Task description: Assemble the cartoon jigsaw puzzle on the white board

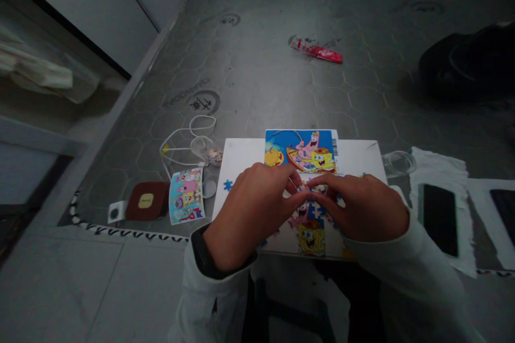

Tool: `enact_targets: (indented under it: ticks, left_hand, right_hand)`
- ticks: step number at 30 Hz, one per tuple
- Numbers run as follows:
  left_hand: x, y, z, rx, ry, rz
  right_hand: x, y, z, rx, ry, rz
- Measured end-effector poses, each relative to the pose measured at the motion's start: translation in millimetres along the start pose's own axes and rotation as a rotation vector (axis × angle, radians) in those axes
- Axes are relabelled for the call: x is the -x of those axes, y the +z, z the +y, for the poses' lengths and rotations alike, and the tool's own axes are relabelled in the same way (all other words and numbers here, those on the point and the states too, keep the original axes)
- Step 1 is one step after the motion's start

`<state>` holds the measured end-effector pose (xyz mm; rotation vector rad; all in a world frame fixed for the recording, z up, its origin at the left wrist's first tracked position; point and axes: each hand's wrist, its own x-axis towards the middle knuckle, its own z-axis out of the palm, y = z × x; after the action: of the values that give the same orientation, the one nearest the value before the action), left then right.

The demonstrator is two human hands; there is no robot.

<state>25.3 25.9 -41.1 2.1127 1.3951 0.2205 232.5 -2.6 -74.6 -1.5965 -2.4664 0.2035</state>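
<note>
The left hand (251, 211) and right hand (364, 209) meet fingertip to fingertip, fingers curled narrow, on the partly assembled colourful cartoon jigsaw puzzle (310, 236); whether either grips a piece cannot be told. The puzzle lies on a white rectangular board (241, 155) at the near edge of the grey quilted mattress (261, 64), just below a printed cartoon reference picture (301, 150). A loose blue puzzle piece (228, 185) lies near the board's left edge.

Left hand (251, 214), right hand (364, 214): fingers (298, 199) pinched, tips meeting.

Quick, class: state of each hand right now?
Left hand: curled, fingertips on the puzzle; grip unclear.
Right hand: curled, touching the puzzle; grip unclear.
</note>
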Motion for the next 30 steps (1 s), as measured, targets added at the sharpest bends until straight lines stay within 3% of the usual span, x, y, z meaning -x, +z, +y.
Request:
enact_targets:
  ticks: [4,12,24,30]
  left_hand:
    - [-0.5,-1.6,1.9,0.015,0.032,0.038]
    - [-0.4,-2.2,0.2,0.042,0.092,0.1]
    - [-0.4,-0.9,-2.2,0.038,0.079,0.058]
    - [-0.9,0.1,-2.1,0.048,0.101,0.052]
  right_hand:
    - [2.3,3.9,-4.2,0.001,0.063,0.019]
    - [-1.9,-5.1,-4.8,0.012,0.037,0.121]
    - [0.5,-0.4,5.8,0.062,-0.04,0.131]
    - [-0.9,-1.7,-0.8,0.059,-0.043,0.163]
